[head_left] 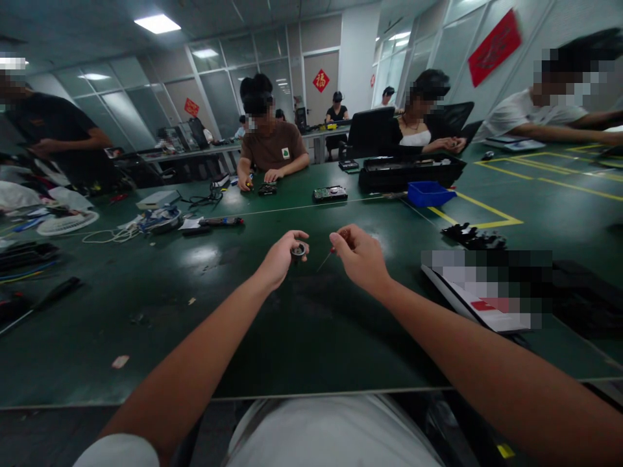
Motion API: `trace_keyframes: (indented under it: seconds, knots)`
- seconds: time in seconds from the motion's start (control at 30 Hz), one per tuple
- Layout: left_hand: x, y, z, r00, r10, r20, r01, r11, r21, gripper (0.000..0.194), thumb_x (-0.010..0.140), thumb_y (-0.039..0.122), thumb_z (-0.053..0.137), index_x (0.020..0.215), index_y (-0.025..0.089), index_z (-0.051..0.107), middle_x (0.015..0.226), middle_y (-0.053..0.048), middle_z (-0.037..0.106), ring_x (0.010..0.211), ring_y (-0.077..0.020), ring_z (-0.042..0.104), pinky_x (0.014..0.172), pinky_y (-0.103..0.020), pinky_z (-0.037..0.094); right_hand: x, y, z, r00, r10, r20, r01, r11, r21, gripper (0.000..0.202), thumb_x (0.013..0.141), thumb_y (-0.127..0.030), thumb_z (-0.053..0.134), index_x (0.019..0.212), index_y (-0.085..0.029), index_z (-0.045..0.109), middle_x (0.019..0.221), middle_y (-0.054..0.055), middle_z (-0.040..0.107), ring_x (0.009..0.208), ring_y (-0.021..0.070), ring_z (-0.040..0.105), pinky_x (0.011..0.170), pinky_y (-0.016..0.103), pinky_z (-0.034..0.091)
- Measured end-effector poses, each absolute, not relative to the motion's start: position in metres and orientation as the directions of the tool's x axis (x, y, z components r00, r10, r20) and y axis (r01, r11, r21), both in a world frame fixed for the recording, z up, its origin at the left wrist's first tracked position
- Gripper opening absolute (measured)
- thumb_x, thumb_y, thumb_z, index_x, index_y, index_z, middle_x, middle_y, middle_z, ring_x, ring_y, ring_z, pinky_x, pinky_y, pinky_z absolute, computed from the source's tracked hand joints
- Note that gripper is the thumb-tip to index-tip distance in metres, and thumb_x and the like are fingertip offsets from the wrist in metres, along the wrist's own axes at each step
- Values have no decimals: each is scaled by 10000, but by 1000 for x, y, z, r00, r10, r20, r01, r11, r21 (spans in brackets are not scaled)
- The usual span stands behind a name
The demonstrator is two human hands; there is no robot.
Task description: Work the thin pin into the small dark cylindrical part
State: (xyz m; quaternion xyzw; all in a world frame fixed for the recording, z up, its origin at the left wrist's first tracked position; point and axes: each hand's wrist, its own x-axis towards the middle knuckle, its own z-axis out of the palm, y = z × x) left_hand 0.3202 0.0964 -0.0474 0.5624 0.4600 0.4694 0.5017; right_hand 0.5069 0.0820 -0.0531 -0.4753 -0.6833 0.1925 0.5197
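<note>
Between the thumb and fingers of my left hand (283,259) is a small round part (298,250) with a silvery rim and a dark middle; its exact kind is too small to make out. My right hand (361,256) is closed around a thin screwdriver (326,258) with a reddish handle, most of it hidden by the fingers. The shaft slants down and left, its tip apart from the round part. Both hands are above the green tabletop (302,344), a short gap between them.
Ahead lies an open hard drive (330,193), near a blue bin (429,193) and a long black case (411,172). An electric screwdriver (221,222) and tangled cables (158,219) are at left. Black parts (474,237) lie at right. Co-workers sit across the table.
</note>
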Motion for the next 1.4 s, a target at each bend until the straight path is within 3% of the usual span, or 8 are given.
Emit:
trace_keyframes:
  seconds: [0.17, 0.23, 0.33, 0.63, 0.87, 1.03, 1.2, 1.4]
  knots:
    - [328, 83, -63, 198, 971, 132, 452, -210, 867, 524, 680, 92, 586, 1193, 172, 509, 1081, -66, 617, 921, -186, 574, 838, -312, 455, 506, 82, -54, 99, 832, 546, 214, 518, -828, 201, 953, -375, 504, 841, -225, 576, 654, -20, 610, 603, 148, 580, 593, 297, 434]
    - [323, 82, -70, 198, 963, 180, 540, -261, 800, 426, 720, 90, 625, 1133, 167, 554, 1074, -69, 637, 942, -194, 588, 863, -325, 458, 506, 83, -56, 117, 825, 553, 158, 534, -831, 196, 958, -389, 506, 881, -225, 581, 701, -10, 635, 640, 152, 604, 623, 305, 463]
    - [315, 87, -78, 221, 951, 215, 542, -303, 784, 279, 767, 166, 697, 1038, 176, 632, 1028, -53, 680, 944, -207, 619, 879, -341, 469, 504, 84, -59, 76, 831, 551, 147, 537, -830, 203, 956, -411, 521, 915, -224, 587, 754, 3, 667, 687, 161, 638, 664, 322, 496]
    - [308, 92, -83, 284, 910, 301, 495, -408, 767, 373, 787, 228, 739, 1156, 227, 689, 1160, -29, 706, 1088, -224, 629, 1015, -365, 438, 502, 85, -60, 36, 830, 557, 246, 533, -810, 191, 959, -402, 517, 938, -224, 585, 793, 14, 691, 752, 179, 676, 716, 335, 511]
    - [307, 91, -80, 208, 931, 300, 555, -365, 748, 404, 787, 262, 753, 1183, 210, 692, 1197, -63, 706, 1148, -256, 625, 1048, -401, 438, 506, 81, -51, 45, 837, 545, 433, 475, -766, 275, 888, -475, 618, 804, -213, 616, 654, 3, 656, 594, 167, 606, 581, 308, 428]
    - [304, 91, -78, 198, 931, 305, 592, -362, 720, 389, 793, 263, 754, 1175, 216, 702, 1199, -59, 709, 1157, -254, 627, 1063, -402, 432, 506, 81, -53, -71, 843, 533, 350, 521, -778, 135, 932, -324, 508, 975, -228, 592, 797, 10, 705, 725, 177, 666, 670, 312, 469]
    - [304, 91, -79, 209, 923, 323, 617, -380, 688, 403, 788, 269, 767, 1183, 222, 702, 1220, -59, 702, 1175, -251, 617, 1075, -398, 421, 505, 81, -51, -23, 851, 525, 481, 470, -740, 288, 958, -437, 482, 804, -224, 603, 652, 1, 632, 599, 164, 585, 605, 308, 403]
    - [303, 93, -82, 220, 917, 333, 638, -394, 662, 411, 789, 293, 771, 1190, 239, 703, 1212, -50, 707, 1151, -254, 624, 1062, -411, 421, 505, 80, -54, -75, 827, 557, 379, 541, -751, 214, 983, -338, 419, 1000, -232, 604, 766, 0, 644, 675, 164, 588, 644, 307, 410]
